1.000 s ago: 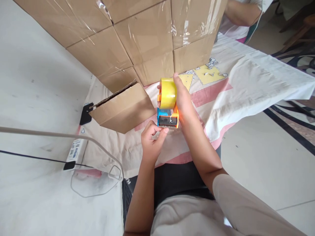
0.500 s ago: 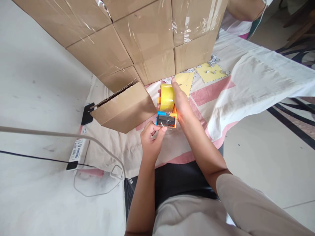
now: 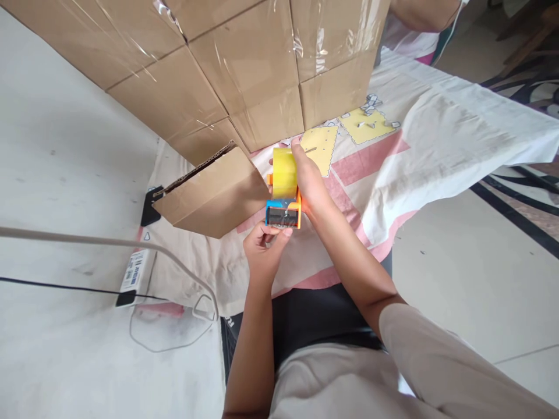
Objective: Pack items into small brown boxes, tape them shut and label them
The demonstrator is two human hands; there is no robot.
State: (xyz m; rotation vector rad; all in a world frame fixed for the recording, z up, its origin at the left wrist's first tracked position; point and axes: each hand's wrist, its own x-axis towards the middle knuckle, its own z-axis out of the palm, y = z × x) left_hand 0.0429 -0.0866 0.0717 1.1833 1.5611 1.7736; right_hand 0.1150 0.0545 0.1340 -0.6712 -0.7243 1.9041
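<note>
My right hand (image 3: 309, 177) is closed around a tape dispenser (image 3: 283, 216) with an orange and blue frame and a yellow roll of clear tape (image 3: 285, 173). Its fingers are mostly hidden behind the roll. Below the dispenser's cutting edge, my left hand (image 3: 264, 247) pinches with thumb and fingers at the clear tape end, which is hard to make out. A cardboard box (image 3: 218, 195) rests on the cloth to the left of the dispenser, its cut edge facing up.
Taped cardboard boxes (image 3: 262, 70) are stacked at the back. A patterned cloth (image 3: 419, 151) covers the table. On the left, a pale cable (image 3: 174, 250) crosses in front of a white wall, near a power strip (image 3: 134, 270). Another person's arm (image 3: 425, 13) shows at top right.
The view has shifted slightly, so the scene sits a little further left. Both hands keep their hold at the dispenser, which has turned slightly.
</note>
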